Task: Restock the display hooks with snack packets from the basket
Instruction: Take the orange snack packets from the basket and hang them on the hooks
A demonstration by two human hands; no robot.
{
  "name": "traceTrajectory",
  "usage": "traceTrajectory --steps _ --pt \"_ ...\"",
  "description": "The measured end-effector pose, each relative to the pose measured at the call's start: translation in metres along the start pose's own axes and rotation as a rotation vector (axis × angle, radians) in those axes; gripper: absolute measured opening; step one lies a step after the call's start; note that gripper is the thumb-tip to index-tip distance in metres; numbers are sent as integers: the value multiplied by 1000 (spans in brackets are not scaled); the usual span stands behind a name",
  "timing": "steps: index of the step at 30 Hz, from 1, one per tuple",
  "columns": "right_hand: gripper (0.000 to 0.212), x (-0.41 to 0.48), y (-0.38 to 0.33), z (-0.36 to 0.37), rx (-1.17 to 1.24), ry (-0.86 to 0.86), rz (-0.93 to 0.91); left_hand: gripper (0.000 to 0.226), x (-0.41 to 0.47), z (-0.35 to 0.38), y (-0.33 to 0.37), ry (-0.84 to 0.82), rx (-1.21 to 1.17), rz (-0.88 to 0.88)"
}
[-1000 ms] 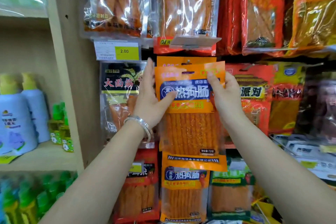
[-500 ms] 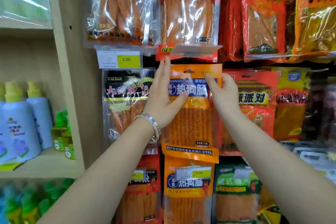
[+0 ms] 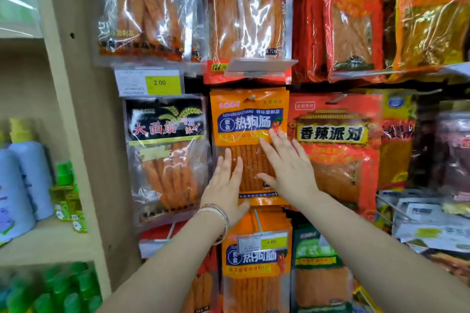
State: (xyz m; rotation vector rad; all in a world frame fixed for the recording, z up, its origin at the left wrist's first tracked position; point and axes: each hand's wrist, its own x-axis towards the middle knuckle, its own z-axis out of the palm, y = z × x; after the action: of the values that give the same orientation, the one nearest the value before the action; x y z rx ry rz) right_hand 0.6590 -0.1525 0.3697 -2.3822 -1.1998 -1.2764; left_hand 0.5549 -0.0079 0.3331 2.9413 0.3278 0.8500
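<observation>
The glossy orange plastic snack packet with the blue label band (image 3: 249, 109) is hanging flat at dead centre of the display wall. It's a crinkly rectangle, and its clear lower window shows thin ridged orange sticks. Both hands are on its lower half. The left hand (image 3: 225, 185) lies at about 7 o'clock on the packet, fingers straight and close together, palm flat against the window. The right hand (image 3: 287, 168) is at roughly 4 o'clock, fingers straight and a bit fanned, tips reaching the label's bottom edge. Neither hand is curled round anything, they're just laid flat on the film. There's a thin silver metal bracelet (image 3: 216, 213) on the left wrist.

Neighbours: at 9 o'clock of the packet there's a shiny clear bag with a black label and wheat picture (image 3: 165, 134), and touching it at 3 o'clock a red foil-looking packet with a yellow banner (image 3: 335, 140). At 6 o'clock hangs a matching orange packet (image 3: 254, 269) (same print, as far as I can tell) with a small yellow-and-white price tag (image 3: 264, 241) in front of it.
</observation>
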Motion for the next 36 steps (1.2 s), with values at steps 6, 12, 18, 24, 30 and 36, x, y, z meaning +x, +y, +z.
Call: traceTrajectory --steps 6,12,18,24,30,36 --pt "91 14 -1 4 -3 -175 12 97 10 -10 5 -95 58 -52" --pt "66 4 -6 -40 118 -281 10 75 -13 -46 18 -166 -169 -107" --pt "25 -102 -38 -68 632 -163 246 28 -127 -44 35 159 -493 -161" --pt "24 -302 -124 -51 1078 -661 564 19 -346 22 65 -341 -817 -678" --pt "17 -509 -212 -92 972 -1352 773 35 -564 33 95 -954 -779 -1149" --pt "13 -606 -248 -119 707 -2043 268 26 -691 16 87 -876 -636 -1360"
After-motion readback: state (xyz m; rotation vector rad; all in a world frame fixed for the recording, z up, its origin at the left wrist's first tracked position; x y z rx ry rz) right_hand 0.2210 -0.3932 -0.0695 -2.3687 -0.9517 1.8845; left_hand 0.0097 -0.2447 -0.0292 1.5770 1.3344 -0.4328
